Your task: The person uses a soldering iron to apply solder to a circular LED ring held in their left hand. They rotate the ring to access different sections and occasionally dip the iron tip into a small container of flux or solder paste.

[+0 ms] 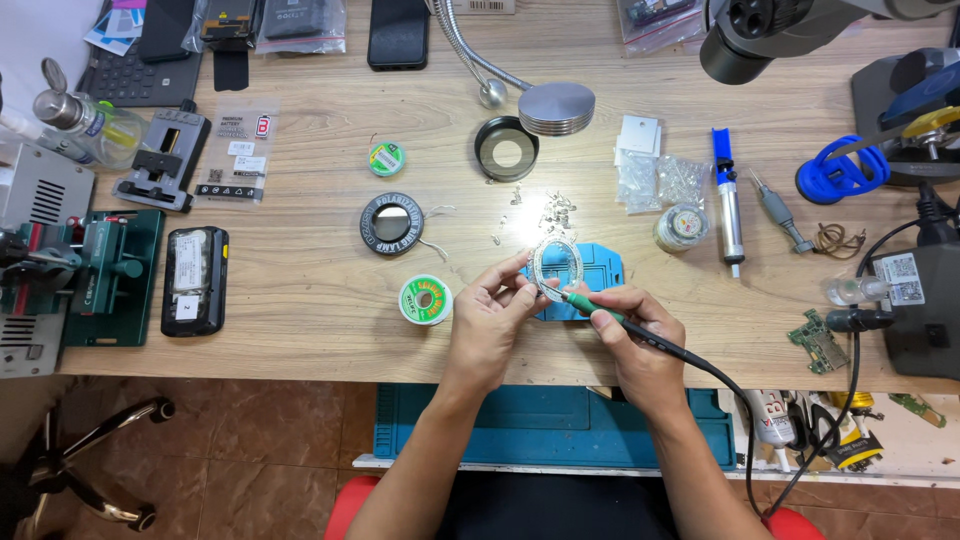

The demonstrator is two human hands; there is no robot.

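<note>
— What are your hands doing?

— My left hand (492, 305) is pinching the coil of solder wire (556, 266) over the blue mat (598, 272); my right hand (632, 335) is gripping the soldering iron (612, 318), tip touching the coil.

— How's it handling?

— Light, soft, probably bending easily, so I'm holding its rim. The table edge (300, 366) is sitting near; open wood is lying left.

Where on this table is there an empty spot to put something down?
Bare wood lies between the black phone and the black ring lamp. It is crowded around the left hand, right hand and blue mat, and by the tools at the right.
</note>
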